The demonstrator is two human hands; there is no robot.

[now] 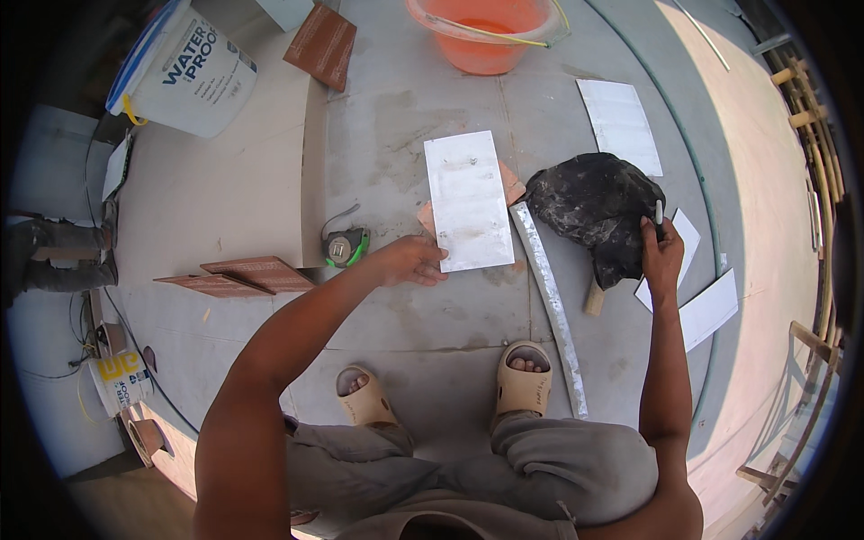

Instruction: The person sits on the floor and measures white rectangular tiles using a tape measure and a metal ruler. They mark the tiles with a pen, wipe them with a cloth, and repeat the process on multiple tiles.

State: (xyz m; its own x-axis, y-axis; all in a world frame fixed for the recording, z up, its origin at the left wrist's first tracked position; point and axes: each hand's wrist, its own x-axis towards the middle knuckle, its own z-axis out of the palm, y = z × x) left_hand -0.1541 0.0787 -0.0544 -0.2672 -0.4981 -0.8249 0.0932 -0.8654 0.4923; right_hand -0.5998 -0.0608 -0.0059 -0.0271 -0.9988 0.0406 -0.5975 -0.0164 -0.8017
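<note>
A white rectangular tile (470, 200) lies in front of me, partly over a reddish piece (511, 184). My left hand (412, 261) is closed on its near left corner, thumb at the edge. To the right, a dusty black plastic bag (596, 211) lies crumpled on the floor. My right hand (662, 247) is at the bag's right edge, fingers pinched around a slim white pen-like stick (659, 214); its lower part is hidden. Between tile and bag, a long pale metal strip (551, 310) runs toward my right foot. A wooden handle (594, 299) pokes out from under the bag.
A tape measure (344, 247) sits left of my hand, near brown tiles (261, 274) leaning on a raised block (243, 180). Farther off stand a white bucket (207, 76) and an orange basin (481, 40). White pieces (621, 126) and a hose (688, 144) lie right.
</note>
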